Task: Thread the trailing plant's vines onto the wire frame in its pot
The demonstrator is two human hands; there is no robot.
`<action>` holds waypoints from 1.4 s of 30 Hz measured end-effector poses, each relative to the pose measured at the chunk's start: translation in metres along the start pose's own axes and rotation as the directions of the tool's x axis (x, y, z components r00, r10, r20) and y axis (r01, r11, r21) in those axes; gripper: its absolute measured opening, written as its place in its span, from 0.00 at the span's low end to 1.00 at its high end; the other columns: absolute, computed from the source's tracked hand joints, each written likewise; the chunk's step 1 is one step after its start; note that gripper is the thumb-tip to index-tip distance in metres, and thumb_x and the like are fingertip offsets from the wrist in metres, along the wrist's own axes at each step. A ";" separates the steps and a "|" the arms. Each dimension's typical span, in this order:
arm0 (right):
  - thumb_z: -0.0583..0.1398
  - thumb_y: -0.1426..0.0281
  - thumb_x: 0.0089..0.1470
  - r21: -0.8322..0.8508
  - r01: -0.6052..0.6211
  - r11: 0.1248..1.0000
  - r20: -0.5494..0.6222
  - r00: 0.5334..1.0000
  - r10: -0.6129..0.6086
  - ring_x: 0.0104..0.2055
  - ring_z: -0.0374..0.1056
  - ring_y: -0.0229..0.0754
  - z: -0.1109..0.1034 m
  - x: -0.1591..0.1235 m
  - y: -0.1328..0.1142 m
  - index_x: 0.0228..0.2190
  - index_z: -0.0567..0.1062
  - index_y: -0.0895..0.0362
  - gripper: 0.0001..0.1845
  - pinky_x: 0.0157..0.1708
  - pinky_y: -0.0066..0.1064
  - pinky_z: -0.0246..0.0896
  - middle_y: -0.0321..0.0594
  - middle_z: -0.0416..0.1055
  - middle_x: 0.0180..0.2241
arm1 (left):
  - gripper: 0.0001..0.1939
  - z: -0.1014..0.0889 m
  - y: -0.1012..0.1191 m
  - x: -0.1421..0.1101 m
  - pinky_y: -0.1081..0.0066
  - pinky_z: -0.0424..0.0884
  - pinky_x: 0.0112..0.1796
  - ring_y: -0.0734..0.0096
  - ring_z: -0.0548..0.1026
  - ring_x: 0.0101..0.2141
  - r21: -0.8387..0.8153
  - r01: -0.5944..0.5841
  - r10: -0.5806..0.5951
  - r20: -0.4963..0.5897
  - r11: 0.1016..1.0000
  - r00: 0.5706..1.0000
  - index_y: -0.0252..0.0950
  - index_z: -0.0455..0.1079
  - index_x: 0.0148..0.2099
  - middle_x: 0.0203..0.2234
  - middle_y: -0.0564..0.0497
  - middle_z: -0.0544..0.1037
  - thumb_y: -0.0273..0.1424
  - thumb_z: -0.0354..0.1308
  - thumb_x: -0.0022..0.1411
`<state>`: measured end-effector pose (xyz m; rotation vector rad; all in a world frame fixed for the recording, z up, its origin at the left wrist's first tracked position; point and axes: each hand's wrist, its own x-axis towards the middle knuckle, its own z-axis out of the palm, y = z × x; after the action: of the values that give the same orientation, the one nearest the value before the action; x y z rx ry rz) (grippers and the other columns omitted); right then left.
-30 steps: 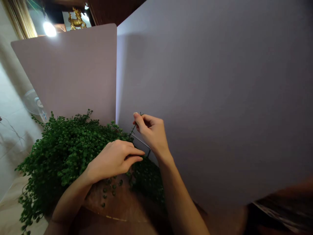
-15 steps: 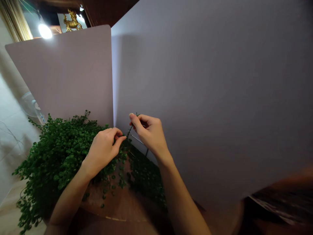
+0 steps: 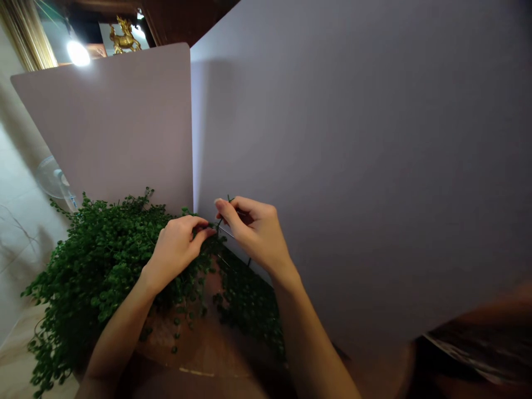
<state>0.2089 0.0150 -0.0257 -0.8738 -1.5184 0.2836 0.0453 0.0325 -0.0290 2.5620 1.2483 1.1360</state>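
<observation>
A thin green stem (image 3: 220, 221) runs between my two hands. My left hand (image 3: 180, 241) pinches its lower end between thumb and forefinger, close to the foliage. Higher up and to the right, my right hand (image 3: 251, 224) is closed on the upper end, whose tip pokes out above the fingers. A thin wire (image 3: 226, 232) passes behind the right thumb; I cannot tell whether it is held. Bushy green foliage (image 3: 108, 249) with small round leaves spreads under and left of my left arm. More dark leaves (image 3: 249, 305) lie beneath my right wrist.
The leaves rest on a round brown wooden surface (image 3: 199, 349). A large pale panel (image 3: 353, 166) stands behind on the right, meeting a smaller panel (image 3: 120, 122) at left. A lit bulb (image 3: 78, 54) and golden figurine (image 3: 123, 37) show beyond. A fan (image 3: 54, 177) stands at left.
My right hand has come down slightly, its fingertips moving left and nearer to my left hand. My left hand is almost unmoved, still pinching the stem.
</observation>
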 end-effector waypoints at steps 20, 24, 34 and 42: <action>0.59 0.60 0.61 0.004 0.089 0.996 0.066 0.994 -0.089 0.23 0.55 0.33 -0.003 -0.002 -0.004 0.19 0.70 0.57 0.21 0.24 0.29 0.50 0.32 0.61 0.19 | 0.08 0.003 0.001 0.000 0.73 0.65 0.29 0.74 0.70 0.27 -0.088 0.004 -0.002 0.017 0.996 1.000 0.35 0.75 0.43 0.31 0.51 0.78 0.32 0.58 0.65; 0.59 0.59 0.61 -0.025 0.053 0.998 -0.014 0.998 -0.054 0.22 0.55 0.33 -0.004 0.000 -0.001 0.21 0.72 0.57 0.21 0.24 0.29 0.50 0.32 0.61 0.18 | 0.05 0.001 0.000 -0.001 0.74 0.66 0.29 0.74 0.71 0.27 -0.117 -0.036 0.032 -0.040 0.993 0.999 0.35 0.75 0.41 0.30 0.52 0.78 0.29 0.58 0.65; 0.58 0.60 0.59 -0.216 -0.142 0.966 -0.324 0.944 0.066 0.19 0.53 0.33 0.002 0.014 0.036 0.18 0.72 0.58 0.22 0.24 0.29 0.49 0.30 0.57 0.14 | 0.04 -0.004 0.015 -0.010 0.69 0.73 0.38 0.72 0.74 0.33 0.007 -0.554 0.530 -0.300 0.832 0.793 0.33 0.72 0.39 0.29 0.50 0.78 0.22 0.57 0.66; 0.57 0.61 0.60 -0.246 -0.107 0.963 -0.339 0.941 0.018 0.19 0.53 0.34 0.016 0.011 0.034 0.17 0.71 0.57 0.23 0.25 0.30 0.49 0.31 0.58 0.15 | 0.03 -0.007 0.011 -0.007 0.74 0.73 0.34 0.74 0.75 0.31 -0.165 -0.503 0.459 -0.246 0.848 0.854 0.33 0.74 0.36 0.28 0.51 0.78 0.22 0.61 0.63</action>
<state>0.2067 0.0501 -0.0420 -1.1204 -1.2256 -0.0241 0.0444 0.0184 -0.0242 2.7075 0.4439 1.5488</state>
